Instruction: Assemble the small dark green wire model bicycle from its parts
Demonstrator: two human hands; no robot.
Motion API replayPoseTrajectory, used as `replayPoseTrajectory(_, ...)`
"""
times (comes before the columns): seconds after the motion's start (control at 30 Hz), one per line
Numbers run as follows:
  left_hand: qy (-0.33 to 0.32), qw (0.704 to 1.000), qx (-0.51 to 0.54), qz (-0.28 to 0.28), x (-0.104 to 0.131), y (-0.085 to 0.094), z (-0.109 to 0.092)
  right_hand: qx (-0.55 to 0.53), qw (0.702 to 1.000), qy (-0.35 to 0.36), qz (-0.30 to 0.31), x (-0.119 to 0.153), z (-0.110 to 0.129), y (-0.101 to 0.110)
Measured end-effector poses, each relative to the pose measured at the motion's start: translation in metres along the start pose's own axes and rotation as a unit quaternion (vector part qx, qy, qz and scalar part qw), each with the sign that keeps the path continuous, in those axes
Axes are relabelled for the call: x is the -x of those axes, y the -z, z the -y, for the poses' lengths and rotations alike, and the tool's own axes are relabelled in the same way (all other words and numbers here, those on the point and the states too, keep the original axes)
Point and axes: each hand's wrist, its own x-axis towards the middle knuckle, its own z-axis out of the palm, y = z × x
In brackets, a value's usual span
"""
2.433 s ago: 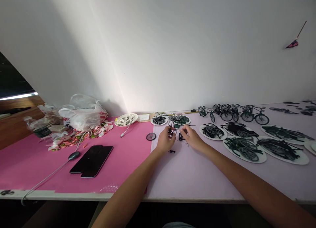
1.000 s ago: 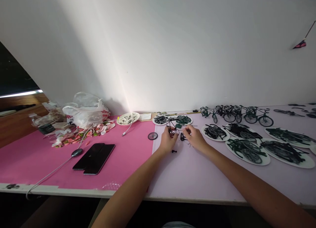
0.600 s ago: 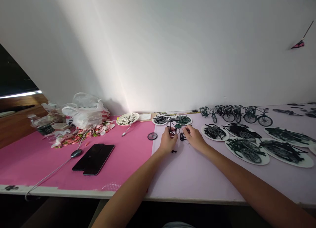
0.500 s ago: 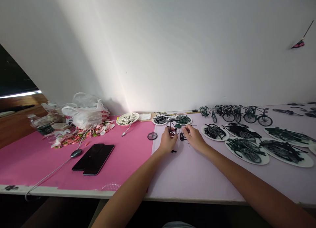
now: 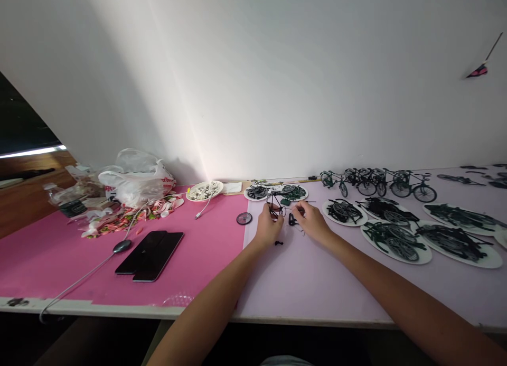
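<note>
Head view: both hands meet far out on the lilac part of the table [image 5: 317, 281], just in front of 2 small plates [image 5: 293, 193] of dark parts. The left hand [image 5: 267, 228] pinches a tiny bike frame [image 5: 276, 207] between thumb and fingertips, holding it upright just above the surface. The right hand [image 5: 313, 222] has its fingers drawn together at the frame's other end; whether they grip a separate small piece there is too small to tell. A black bit [image 5: 279, 243] lies loose on the table just below the left hand, and a lone wheel [image 5: 244, 218] rests near the pink mat [image 5: 190, 260].

The frame looks very light, thin and stiff, probably easy to bend or snap at its slender tubes. A fingertip pinch near the joints, where tubes meet, seems the safest hold; squeezing mid-tube would likely flex it.

Finished bikes [image 5: 376, 182] stand in a row further right.
</note>
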Motion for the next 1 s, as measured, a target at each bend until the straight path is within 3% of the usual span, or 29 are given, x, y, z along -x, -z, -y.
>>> replayPoseTrajectory(0.2, -0.007, 1.000, 0.012, 0.004, 0.001, 0.000, 0.000, 0.022, 0.998, -0.026, 0.051, -0.002, -0.005, -0.002)
replayPoseTrajectory(0.4, 0.000, 1.000, 0.015, 0.022, 0.001, 0.000, -0.001, -0.002, 1.000, -0.010, 0.016, -0.002, -0.008, -0.005)
replayPoseTrajectory(0.7, 0.016, 0.997, 0.065, 0.043, 0.000, -0.003, 0.005, -0.030, 0.999, 0.011, 0.023, -0.001, -0.002, -0.003)
replayPoseTrajectory(1.0, 0.036, 0.995, 0.093, 0.015, -0.002, -0.003, 0.004, -0.044, 0.998, 0.032, 0.036, 0.002, 0.006, 0.000)
